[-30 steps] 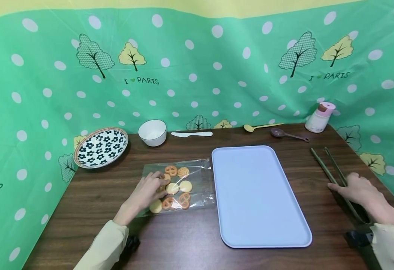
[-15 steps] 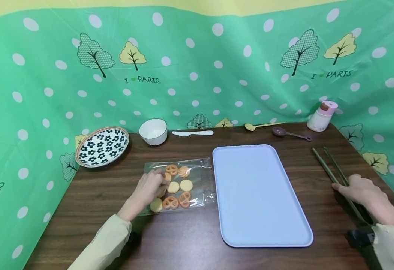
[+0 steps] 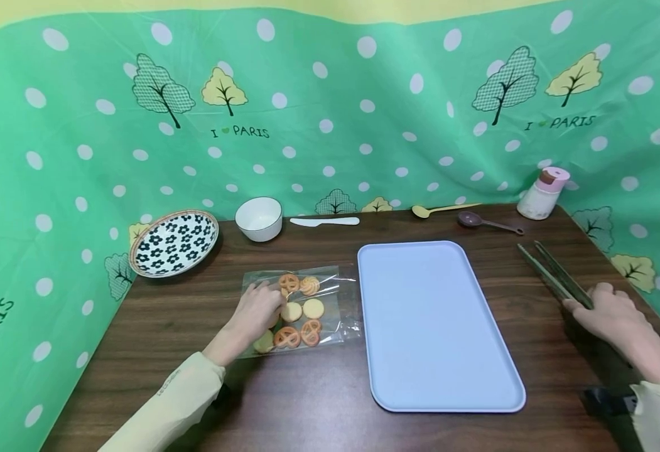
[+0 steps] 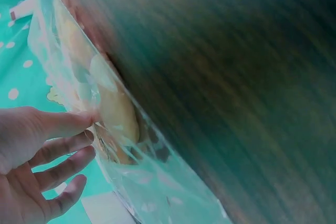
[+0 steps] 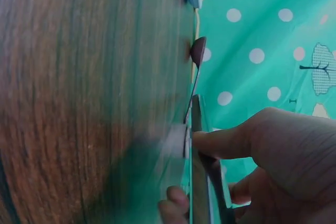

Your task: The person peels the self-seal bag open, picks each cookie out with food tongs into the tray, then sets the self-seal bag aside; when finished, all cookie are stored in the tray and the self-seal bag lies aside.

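In the head view, a clear plastic bag point(image 3: 330, 326) of round cookies and pretzel-shaped cookies lies left of the light blue tray point(image 3: 437, 326). My left hand point(image 3: 256, 312) is over the bag's left part and covers some cookies. From the left wrist, the thumb and index finger pinch the film of the bag point(image 4: 173, 187), while the other fingers are loosely bent. At the right side, my right hand point(image 3: 618, 320) grips a pair of metal tongs point(image 3: 542, 270), their tips pointing away from me. The right wrist view has the thumb on one arm of the tongs point(image 5: 197, 116).
Along the back stand a flower-patterned plate point(image 3: 174, 245), a white bowl point(image 3: 259, 220) and a pink-topped shaker point(image 3: 543, 193). A white knife point(image 3: 325, 221), a yellow spoon point(image 3: 422, 212) and a purple measuring spoon point(image 3: 471, 219) lie between. Behind the table point(image 3: 307, 402) hangs a green dotted cloth point(image 3: 363, 138).
The tongs' arms have swung a little and lie closer together, with the right hand shifted slightly right. The left hand stays on the bag. The whole head view has shifted slightly.
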`<state>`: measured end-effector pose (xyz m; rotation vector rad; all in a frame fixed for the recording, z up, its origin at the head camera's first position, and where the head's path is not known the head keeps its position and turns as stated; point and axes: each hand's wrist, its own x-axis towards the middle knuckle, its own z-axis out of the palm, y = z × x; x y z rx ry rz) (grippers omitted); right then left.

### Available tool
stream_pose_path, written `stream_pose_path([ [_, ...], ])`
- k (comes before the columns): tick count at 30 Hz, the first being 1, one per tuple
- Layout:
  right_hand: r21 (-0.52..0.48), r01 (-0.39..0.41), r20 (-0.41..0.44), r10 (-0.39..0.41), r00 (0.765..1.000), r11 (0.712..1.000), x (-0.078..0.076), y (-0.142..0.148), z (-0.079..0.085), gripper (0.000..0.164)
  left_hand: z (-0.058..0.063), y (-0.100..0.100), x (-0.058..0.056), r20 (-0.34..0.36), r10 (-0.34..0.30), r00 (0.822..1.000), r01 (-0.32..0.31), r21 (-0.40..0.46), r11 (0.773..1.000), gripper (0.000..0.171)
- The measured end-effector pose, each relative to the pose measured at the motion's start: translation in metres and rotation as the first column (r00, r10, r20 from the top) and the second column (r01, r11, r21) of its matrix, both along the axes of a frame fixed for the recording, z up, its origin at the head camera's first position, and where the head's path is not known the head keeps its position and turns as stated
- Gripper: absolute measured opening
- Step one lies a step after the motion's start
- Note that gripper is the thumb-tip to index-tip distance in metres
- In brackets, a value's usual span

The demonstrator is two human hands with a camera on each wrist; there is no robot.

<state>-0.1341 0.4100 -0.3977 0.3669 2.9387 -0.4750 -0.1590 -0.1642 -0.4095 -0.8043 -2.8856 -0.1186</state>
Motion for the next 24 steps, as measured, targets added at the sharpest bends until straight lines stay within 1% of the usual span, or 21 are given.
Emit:
stream_pose_path([
  [2,-0.003,-0.026,-0.046,0.026,0.999,1.0,0.002,-0.002,0.001,0.058,-0.001,-0.001,0.0,-0.001,0.008,1.0,-0.008,0.018,1.0,0.048],
  [5,-0.011,-0.094,-0.112,0.092,0.989,0.996,0.001,-0.006,0.006,0.058,-0.004,-0.005,0.001,-0.007,0.014,1.0,-0.014,0.068,0.998,0.043],
  [7,-0.017,-0.141,-0.152,0.137,0.979,0.99,0.0,-0.01,0.011,0.056,-0.005,-0.008,0.001,-0.036,0.009,0.999,-0.005,0.116,0.993,0.039],
  [10,-0.041,-0.205,-0.18,0.194,0.964,0.978,-0.003,-0.018,0.019,0.053,-0.004,-0.011,0.002,-0.079,-0.007,0.997,0.021,0.18,0.984,0.031],
  [12,-0.065,-0.236,-0.179,0.221,0.959,0.97,-0.003,-0.026,0.024,0.052,-0.003,-0.012,0.002,-0.089,-0.002,0.996,0.021,0.212,0.977,0.022],
  [14,-0.086,-0.267,-0.178,0.249,0.952,0.96,-0.004,-0.035,0.029,0.051,-0.001,-0.014,0.003,-0.074,0.009,0.997,0.009,0.236,0.972,0.015],
  [17,-0.101,-0.316,-0.195,0.293,0.936,0.943,-0.006,-0.053,0.035,0.049,0.003,-0.015,0.004,-0.04,0.035,0.999,-0.023,0.262,0.965,0.011],
  [19,-0.101,-0.362,-0.23,0.332,0.915,0.927,-0.008,-0.067,0.037,0.045,0.004,-0.016,0.004,-0.021,0.052,0.998,-0.044,0.28,0.959,0.009],
  [21,-0.1,-0.418,-0.264,0.381,0.886,0.903,-0.01,-0.082,0.037,0.039,0.005,-0.016,0.004,-0.008,0.069,0.998,-0.064,0.296,0.953,0.007],
  [24,-0.11,-0.51,-0.292,0.463,0.837,0.853,-0.013,-0.105,0.037,0.034,0.006,-0.016,0.003,0.008,0.084,0.996,-0.082,0.311,0.947,0.006],
])
